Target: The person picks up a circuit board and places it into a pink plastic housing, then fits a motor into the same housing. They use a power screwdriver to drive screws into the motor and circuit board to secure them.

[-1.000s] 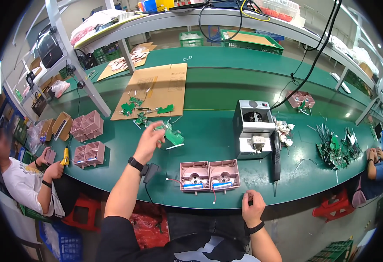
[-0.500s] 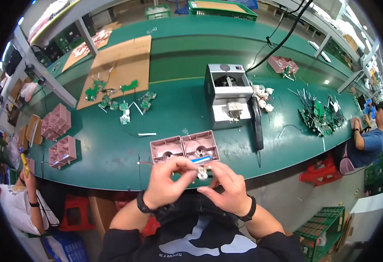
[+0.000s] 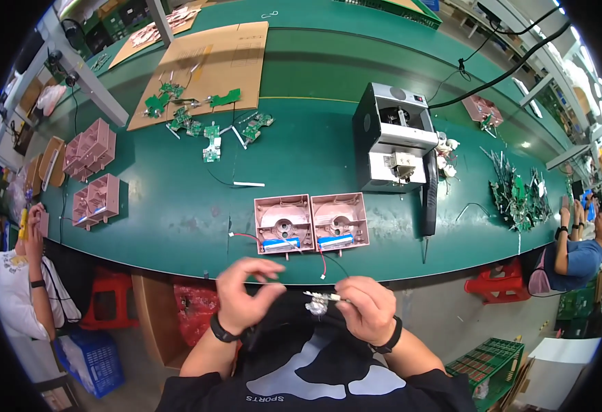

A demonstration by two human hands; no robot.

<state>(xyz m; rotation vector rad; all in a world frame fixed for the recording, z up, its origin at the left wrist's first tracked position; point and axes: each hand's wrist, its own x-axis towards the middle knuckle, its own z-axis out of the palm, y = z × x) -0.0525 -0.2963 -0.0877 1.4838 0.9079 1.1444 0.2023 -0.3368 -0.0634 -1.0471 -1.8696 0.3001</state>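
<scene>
My right hand pinches the edge of a small circuit board in front of my chest; a shiny, silvery part hangs below it. A thin dark wire runs up from near those fingers toward the housings. My left hand is to the left, thumb and fingers apart, with nothing clearly held. Just beyond the hands, two pink plastic housings sit side by side: the left housing and the right housing. Each contains a blue cylindrical cell along its near side. Red leads with small white plugs trail out of both.
A grey-black bench machine stands behind right, a black pen-shaped tool beside it. Green circuit boards lie left of centre near cardboard. More pink housings are at left, a wire-and-board heap at right. People sit both sides.
My left hand has come off the small board and moved left; the right hand alone keeps it. Both hands sit closer to my body, leaving the two housings fully visible. The view has shifted.
</scene>
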